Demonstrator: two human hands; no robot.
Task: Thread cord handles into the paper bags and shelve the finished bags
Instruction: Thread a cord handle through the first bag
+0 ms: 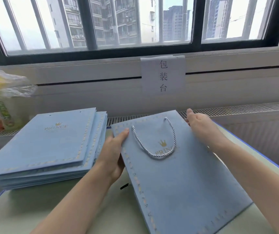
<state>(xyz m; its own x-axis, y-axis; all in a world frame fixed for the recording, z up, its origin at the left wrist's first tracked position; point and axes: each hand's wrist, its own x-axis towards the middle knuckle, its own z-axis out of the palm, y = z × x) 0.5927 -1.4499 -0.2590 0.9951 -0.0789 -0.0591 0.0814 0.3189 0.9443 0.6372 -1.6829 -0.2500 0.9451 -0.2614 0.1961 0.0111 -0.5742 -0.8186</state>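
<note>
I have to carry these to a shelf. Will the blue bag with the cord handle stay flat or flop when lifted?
The blue bag, folded flat between left hand and right hand, looks like stiff card, so it probably holds its shape. Its cord handle lies loose and will likely dangle. Probably light.

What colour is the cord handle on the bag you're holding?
Silvery grey-white twisted cord handle, lying against the light blue bag; head view.
</note>
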